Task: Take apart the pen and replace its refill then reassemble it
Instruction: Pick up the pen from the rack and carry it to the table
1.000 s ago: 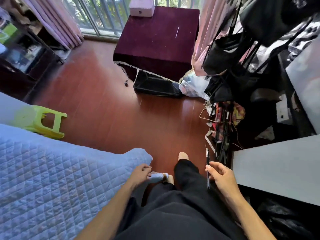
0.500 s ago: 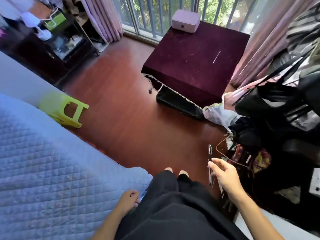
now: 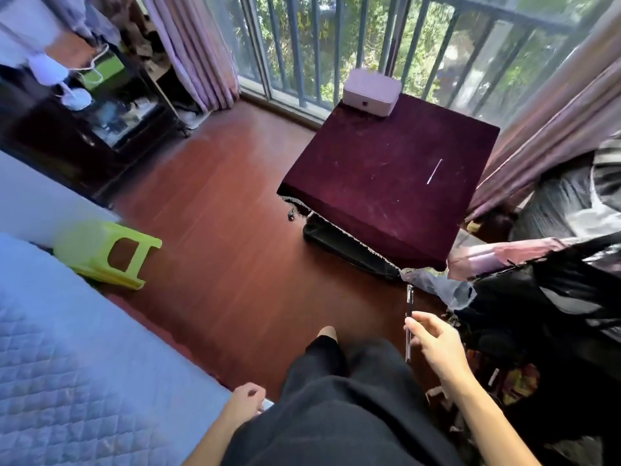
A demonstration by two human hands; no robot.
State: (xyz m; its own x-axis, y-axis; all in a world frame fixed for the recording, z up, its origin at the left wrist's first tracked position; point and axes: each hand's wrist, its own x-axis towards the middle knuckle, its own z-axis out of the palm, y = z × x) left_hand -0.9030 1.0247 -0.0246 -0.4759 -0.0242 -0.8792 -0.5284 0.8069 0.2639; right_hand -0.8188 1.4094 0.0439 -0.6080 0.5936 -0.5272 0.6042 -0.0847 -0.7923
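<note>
The right hand (image 3: 437, 344) grips the pen (image 3: 409, 317) upright in its fingers (image 3: 415, 322). The left hand (image 3: 243, 403) rests curled (contents unclear) beside the bed (image 3: 84, 364).

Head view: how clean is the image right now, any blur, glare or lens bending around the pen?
Head view: the pen in the right hand reads fairly sharp; the green stool and upper left corner smear with motion blur; daylight through the window bars is bright; wide-angle bending tilts those bars; the left hand sits dim by the blanket.
</note>
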